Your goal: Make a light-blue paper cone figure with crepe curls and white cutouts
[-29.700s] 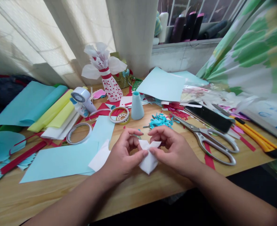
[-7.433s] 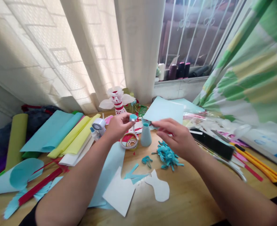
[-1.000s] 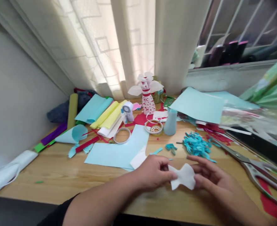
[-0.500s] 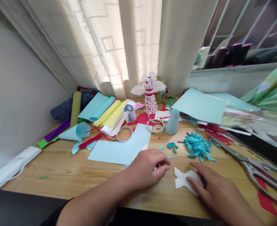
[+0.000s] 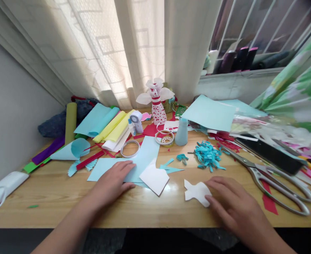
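My left hand (image 5: 114, 178) lies with its fingers stretched out over a light blue sheet (image 5: 150, 151). Beside it is a white paper piece (image 5: 154, 177) with a pointed corner toward me. A white fish-shaped paper cutout (image 5: 196, 192) lies flat on the wooden table. My right hand (image 5: 231, 201) is at its right edge, thumb and fingers apart, the tips touching or almost touching the paper. Thin blue paper scraps (image 5: 171, 169) and a small turquoise bundle (image 5: 182, 158) lie between the hands, farther back.
Large scissors (image 5: 266, 176) lie at the right, near a black phone (image 5: 272, 155). A pile of turquoise strips (image 5: 207, 156), a blue paper cone (image 5: 181, 132), tape rolls (image 5: 130, 149) and a decorated paper vase (image 5: 158, 111) stand behind. Rolled coloured papers (image 5: 115, 128) fill the back left.
My left hand has moved left, its curled fingers now stretched out on the blue sheet, uncovering the white piece. My right hand has drawn back to the cutout's edge. The view has shifted right.
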Demonstrator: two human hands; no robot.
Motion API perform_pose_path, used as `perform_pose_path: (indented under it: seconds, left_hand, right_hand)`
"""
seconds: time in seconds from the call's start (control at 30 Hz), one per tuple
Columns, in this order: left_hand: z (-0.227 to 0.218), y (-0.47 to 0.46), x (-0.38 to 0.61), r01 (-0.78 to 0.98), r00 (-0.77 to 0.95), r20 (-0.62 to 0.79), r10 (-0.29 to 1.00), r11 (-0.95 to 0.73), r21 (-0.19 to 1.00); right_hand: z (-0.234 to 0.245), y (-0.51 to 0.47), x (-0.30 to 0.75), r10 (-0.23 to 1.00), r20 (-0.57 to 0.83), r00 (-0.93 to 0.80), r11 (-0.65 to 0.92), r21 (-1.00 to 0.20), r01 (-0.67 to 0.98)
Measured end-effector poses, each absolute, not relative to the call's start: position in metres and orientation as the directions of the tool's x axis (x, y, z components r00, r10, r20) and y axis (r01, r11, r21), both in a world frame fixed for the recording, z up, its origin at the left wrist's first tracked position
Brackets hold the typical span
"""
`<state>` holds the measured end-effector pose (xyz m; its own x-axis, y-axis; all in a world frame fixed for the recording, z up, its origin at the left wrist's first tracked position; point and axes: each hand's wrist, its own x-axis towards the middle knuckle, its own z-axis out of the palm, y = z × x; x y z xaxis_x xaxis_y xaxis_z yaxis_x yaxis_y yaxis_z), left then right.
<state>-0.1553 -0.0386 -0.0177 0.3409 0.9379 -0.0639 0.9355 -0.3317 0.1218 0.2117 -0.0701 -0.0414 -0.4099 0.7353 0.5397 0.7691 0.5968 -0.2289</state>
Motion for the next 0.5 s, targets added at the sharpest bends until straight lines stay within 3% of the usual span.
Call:
perform_pose_path:
  seconds: [0.13,0.27,0.5]
  left_hand:
    - [-0.026,-0.040,-0.156,0.910,0.400,0.059,0.915,-0.404,0.091]
    - [-0.029,-0.038,-0.160,0.891,0.422,0.188,0.887,-0.444,0.094]
    - [-0.011,-0.033,-0.174,0.967,0.179,0.319,0.931,-0.226,0.116]
  right_hand:
    - [-0.040,-0.076,0.193,0.701,0.449,-0.554,0.691,-0.238,0.682]
    - [-0.037,-0.078,0.184,0.692,0.439,-0.572,0.709,-0.270,0.651]
    - [-0.024,-0.069,0.179,0.711,0.397,-0.580,0.702,-0.351,0.620]
